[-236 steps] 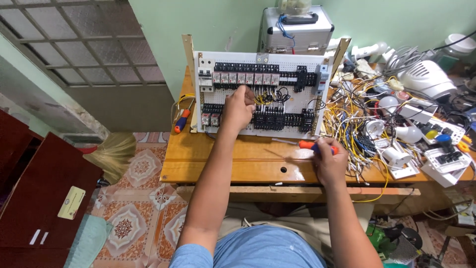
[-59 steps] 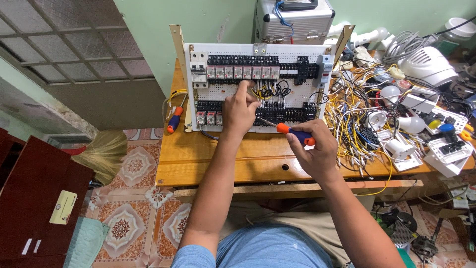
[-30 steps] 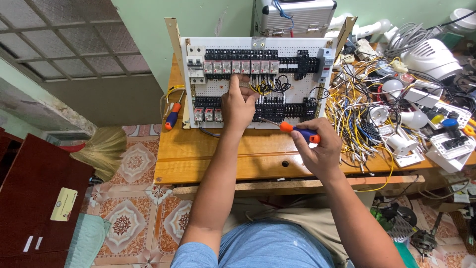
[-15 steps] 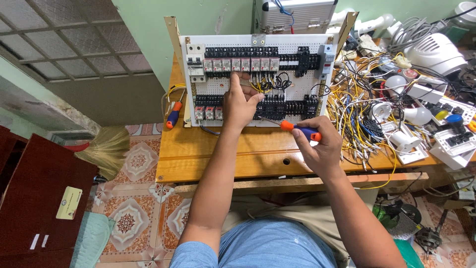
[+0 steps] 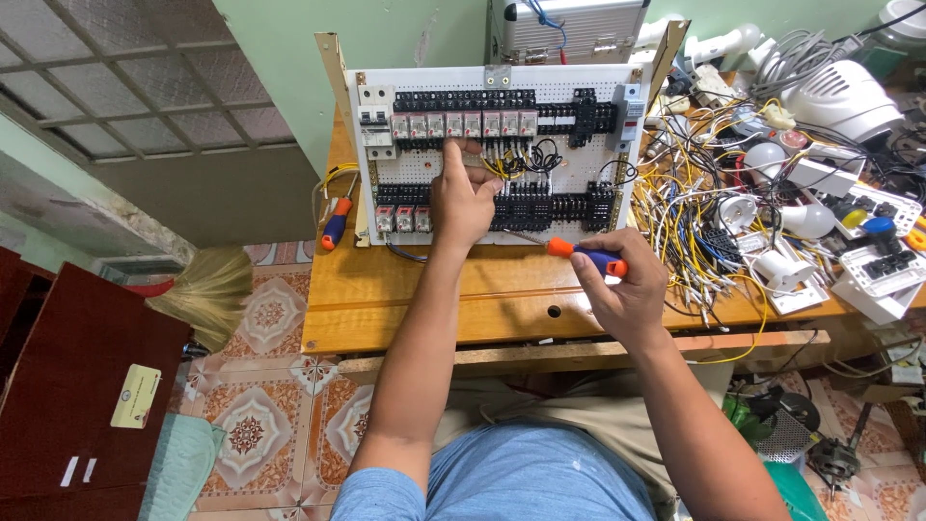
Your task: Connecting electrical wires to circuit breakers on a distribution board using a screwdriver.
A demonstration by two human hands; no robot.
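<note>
A white perforated panel (image 5: 579,178) with rows of black relay sockets and clear relays leans upright on a wooden table (image 5: 386,299). My left hand (image 5: 463,193) rests against the panel's middle, its fingers pinching wires just under the upper relay row. My right hand (image 5: 622,285) is in front of the panel and grips a screwdriver (image 5: 588,256) with an orange and blue handle. The shaft points left toward the lower socket row.
A tangle of yellow, white and blue wires (image 5: 694,222) covers the table's right side, with bulbs, sockets and white plastic parts (image 5: 868,260). Another screwdriver (image 5: 334,222) lies left of the panel. A metal case (image 5: 569,24) stands behind. A broom (image 5: 207,289) and dark cabinet (image 5: 68,386) are on the floor.
My left hand moved up the panel from the lower socket row to the wires under the top relays. My right hand with the screwdriver rose from the table edge toward the panel.
</note>
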